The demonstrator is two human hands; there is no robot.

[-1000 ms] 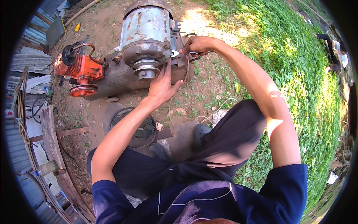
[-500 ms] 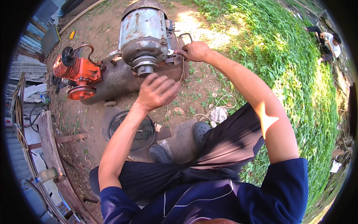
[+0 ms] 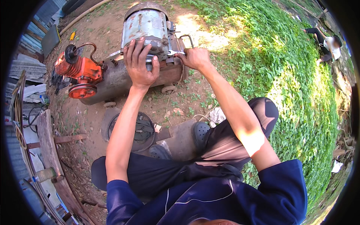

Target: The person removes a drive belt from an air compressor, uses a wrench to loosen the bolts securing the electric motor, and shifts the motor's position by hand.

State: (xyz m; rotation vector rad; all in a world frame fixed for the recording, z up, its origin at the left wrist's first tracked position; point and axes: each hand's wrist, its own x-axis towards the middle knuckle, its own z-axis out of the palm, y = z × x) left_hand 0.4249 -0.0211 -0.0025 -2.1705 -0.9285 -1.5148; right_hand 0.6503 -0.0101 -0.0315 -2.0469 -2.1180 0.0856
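My left hand lies with spread fingers against the lower end of a worn grey electric motor, over its shaft pulley, which it mostly hides. In my right hand is a spanner, gripped by its handle. The spanner's silver jaw sits at the motor's foot, on the side away from my left hand; whether it is seated on a nut I cannot tell. Beneath the motor runs a rusty brown cylindrical tank, and an orange compressor head with a flywheel stands at its left end.
Near my feet lies a round black tray-like ring with dark material inside. A white crumpled bag and a cord are beside my shoe. A weathered wooden beam stands left. Green plants cover the right, where another person sits far off.
My left hand has moved up from in front of the pulley onto the motor, its fingers now spread. My right hand has shifted slightly lower, still holding the spanner, and that elbow has come inward.
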